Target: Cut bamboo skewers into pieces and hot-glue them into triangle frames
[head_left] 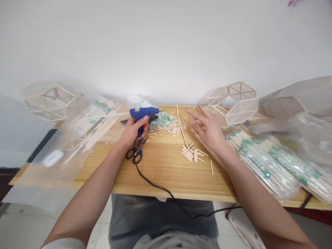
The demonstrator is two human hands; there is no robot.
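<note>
My left hand [135,130] is closed around the handle of a blue hot glue gun [144,112], its nozzle pointing right. Beneath that hand lie black-handled scissors [135,154]. My right hand [207,127] has its fingers spread and is a little blurred; nothing shows in its grasp. Left of it a long thin wooden stick [181,126] lies on the table, its near end at a pile of short cut sticks [188,153]. One short stick [211,167] lies apart on the right. Whether my right fingers touch anything below is unclear.
Frames of sticks and translucent panels stand at the back right [240,100] and back left [52,100]. Plastic-wrapped stick bundles [264,166] cover the right side. A translucent sheet [49,183] hangs over the left front edge. A black cord [153,184] crosses the table's front.
</note>
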